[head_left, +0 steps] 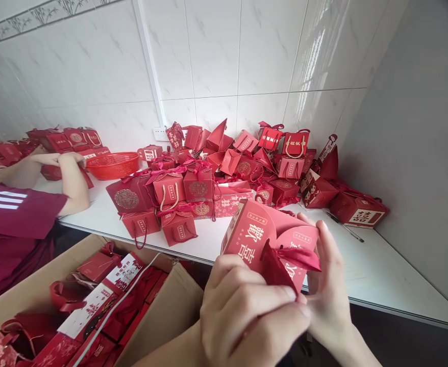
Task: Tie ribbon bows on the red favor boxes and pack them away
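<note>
In front of me I hold up a red gift box (243, 232) with gold and pale lettering and a dark red ribbon (298, 256) tied at its top. My left hand (250, 306) is closed at the near side, fingers pinched by the ribbon's hanging end. Around the box's right side wraps my right hand (329, 278), its thumb low near the left fingertips. The box is tilted, its ribboned top turned toward me. Behind it, several stacked red gift boxes (168, 188) stand on the white table (400, 275).
An open cardboard carton (185, 280) with red boxes and bags is at lower left. A red plastic basket (113, 165) stands by the wall. On the left a person in a maroon shirt (13, 219) leans on the table. A pen (344, 228) lies at right, near a grey partition (411, 127).
</note>
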Demonstrator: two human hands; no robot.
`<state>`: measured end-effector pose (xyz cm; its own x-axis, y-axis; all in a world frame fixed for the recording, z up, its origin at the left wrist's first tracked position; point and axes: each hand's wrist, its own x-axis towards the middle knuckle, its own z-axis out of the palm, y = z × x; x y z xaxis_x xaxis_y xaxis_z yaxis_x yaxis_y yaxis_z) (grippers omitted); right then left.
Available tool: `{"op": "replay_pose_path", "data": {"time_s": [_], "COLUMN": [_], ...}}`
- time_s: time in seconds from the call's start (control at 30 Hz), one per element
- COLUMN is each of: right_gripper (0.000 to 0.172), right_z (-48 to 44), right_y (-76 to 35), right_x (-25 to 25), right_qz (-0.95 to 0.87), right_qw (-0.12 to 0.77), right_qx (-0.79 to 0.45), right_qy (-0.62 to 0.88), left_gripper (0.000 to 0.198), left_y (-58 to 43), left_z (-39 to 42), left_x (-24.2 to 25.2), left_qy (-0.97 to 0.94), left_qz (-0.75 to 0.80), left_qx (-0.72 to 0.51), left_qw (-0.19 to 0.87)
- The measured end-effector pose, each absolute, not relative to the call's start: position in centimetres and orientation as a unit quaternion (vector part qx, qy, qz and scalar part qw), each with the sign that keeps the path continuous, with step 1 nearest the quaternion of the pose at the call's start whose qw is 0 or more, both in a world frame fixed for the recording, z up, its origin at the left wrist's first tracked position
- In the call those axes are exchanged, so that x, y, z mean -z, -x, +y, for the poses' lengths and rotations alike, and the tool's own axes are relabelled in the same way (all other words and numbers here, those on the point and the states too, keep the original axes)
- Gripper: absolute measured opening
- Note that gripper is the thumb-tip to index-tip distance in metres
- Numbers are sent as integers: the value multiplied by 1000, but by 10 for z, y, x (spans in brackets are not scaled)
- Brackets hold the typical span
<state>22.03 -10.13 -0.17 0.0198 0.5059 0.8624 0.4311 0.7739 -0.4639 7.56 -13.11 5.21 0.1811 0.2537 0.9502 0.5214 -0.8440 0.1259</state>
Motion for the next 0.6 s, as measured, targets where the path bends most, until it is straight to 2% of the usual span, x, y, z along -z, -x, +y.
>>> {"op": "replay_pose_path", "data": {"time_s": [0.1, 0.23, 0.47, 0.6], "right_gripper": [89, 87, 91, 90], "right_z": [-106, -109, -120, -121], "right_y": [-221, -222, -218, -217], "right_x": [-1, -5, -13, -15], "right_qz": [-695, -701, -682, -686], "right_qw": [630, 637, 633, 632], "right_qx": [-31, -21, -45, -50], "right_qy": [346, 320, 365, 355], "left_gripper": [11, 21, 21, 20], "left_y": [-84, -91, -89, -81], "left_z": [-132, -131, -139, -145], "left_x": [-49, -45, -46, -51], "left_qy": [723, 685, 695, 750], "left_qz": [-251, -239, -262, -284], "left_qx": [627, 668, 649, 586], "left_qw": [145, 166, 163, 113]}}
